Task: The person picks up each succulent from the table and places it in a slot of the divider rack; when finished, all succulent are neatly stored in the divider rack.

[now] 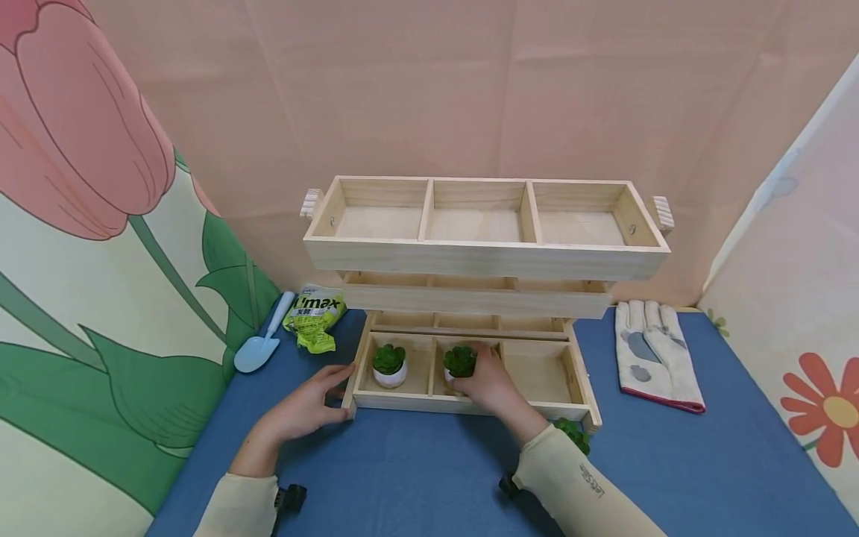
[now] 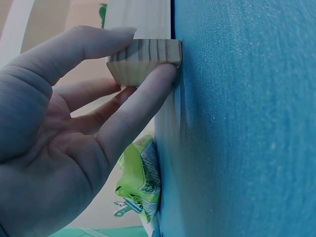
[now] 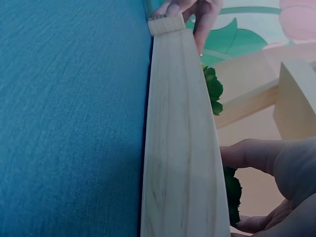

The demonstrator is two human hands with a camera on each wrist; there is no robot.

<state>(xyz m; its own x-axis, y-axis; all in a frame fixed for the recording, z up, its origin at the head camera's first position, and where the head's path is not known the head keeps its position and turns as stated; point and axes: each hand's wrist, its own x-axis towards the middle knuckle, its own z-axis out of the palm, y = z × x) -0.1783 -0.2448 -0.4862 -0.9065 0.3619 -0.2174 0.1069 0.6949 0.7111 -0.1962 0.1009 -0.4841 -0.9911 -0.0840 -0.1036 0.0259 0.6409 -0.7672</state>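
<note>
A three-tier wooden planter stand [image 1: 470,258] stands on the blue cloth. In its bottom tier, a potted succulent [image 1: 389,367] with a white pot sits in the left compartment. My right hand [image 1: 495,389] holds a second potted succulent [image 1: 459,362] in the middle compartment; the right wrist view shows its leaves between thumb and fingers behind the front board [image 3: 180,128]. At the stand's lower left front, my left hand [image 1: 305,406] grips the end of a wooden foot [image 2: 145,54], thumb on one side and fingers on the other. A third succulent [image 1: 573,435] is partly hidden by my right sleeve.
Left of the stand lie a light blue trowel [image 1: 263,339] and a green bag [image 1: 315,317], clipped in the left wrist view. A pair of white gloves [image 1: 656,356] with red cuffs lies to the right. The upper tiers overhang the back of the bottom one.
</note>
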